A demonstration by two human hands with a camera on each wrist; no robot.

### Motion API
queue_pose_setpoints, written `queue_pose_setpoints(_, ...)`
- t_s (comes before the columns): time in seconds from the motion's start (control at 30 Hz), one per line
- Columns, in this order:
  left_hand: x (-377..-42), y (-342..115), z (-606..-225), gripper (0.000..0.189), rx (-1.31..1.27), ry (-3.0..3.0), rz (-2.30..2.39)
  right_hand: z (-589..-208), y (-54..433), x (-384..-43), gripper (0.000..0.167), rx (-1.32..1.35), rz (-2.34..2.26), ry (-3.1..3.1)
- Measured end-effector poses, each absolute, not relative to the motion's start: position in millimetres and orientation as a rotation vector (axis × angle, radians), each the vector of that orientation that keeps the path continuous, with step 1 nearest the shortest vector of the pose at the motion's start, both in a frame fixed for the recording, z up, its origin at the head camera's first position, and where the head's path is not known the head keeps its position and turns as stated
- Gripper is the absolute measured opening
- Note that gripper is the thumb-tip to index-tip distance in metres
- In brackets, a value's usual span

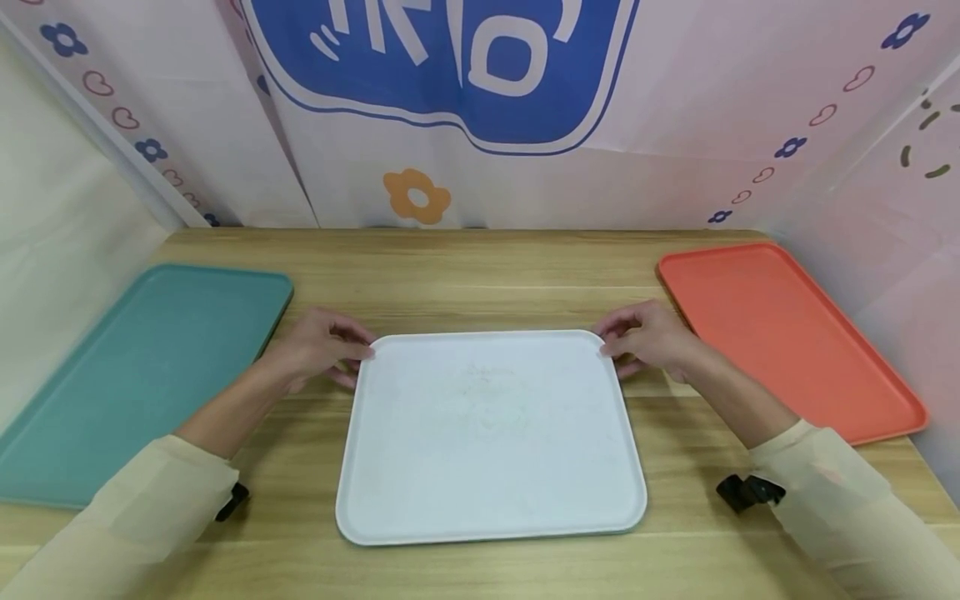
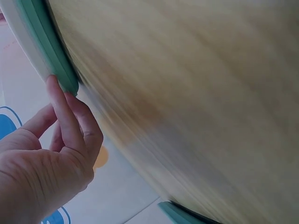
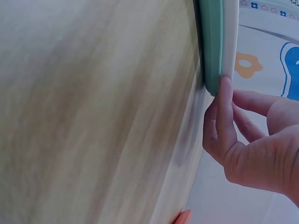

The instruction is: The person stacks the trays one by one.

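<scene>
A white tray (image 1: 495,442) lies in the middle of the wooden table, on top of green trays (image 3: 213,44) whose edges show in both wrist views. My left hand (image 1: 318,346) holds the far left corner of the white tray, its thumb on the rim. At the opposite far corner my right hand (image 1: 645,337) grips the rim the same way, fingers bent around the outside. In the left wrist view, fingertips (image 2: 52,80) touch where the white edge meets the green one.
To the left lies a teal tray (image 1: 150,375), and to the right an orange-red tray (image 1: 787,342), set at an angle. The wooden table (image 1: 480,279) ends at a printed cloth wall (image 1: 525,192) at the back. Cloth sides stand left and right.
</scene>
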State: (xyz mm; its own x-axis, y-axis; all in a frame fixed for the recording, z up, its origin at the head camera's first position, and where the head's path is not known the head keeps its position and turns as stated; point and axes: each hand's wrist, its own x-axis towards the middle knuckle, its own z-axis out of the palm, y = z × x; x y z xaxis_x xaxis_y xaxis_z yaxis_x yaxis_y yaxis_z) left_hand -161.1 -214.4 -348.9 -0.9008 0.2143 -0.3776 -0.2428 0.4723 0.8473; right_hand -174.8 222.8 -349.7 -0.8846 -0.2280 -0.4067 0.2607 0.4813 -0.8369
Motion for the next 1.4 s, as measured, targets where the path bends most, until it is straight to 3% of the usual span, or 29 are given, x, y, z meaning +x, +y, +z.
queue_pose_setpoints(0.87,-159.6,-218.5,-342.9,0.027,0.005,2.289,1.434,-345.0,219.8,-175.2,0.029,-0.076,-1.290,2.414)
queue_pose_setpoints(1.4,-168.4,-239.6,-336.7,0.036,0.203,2.475,1.405,-334.8,203.6,-177.8,0.030,-0.250,-1.344,2.448)
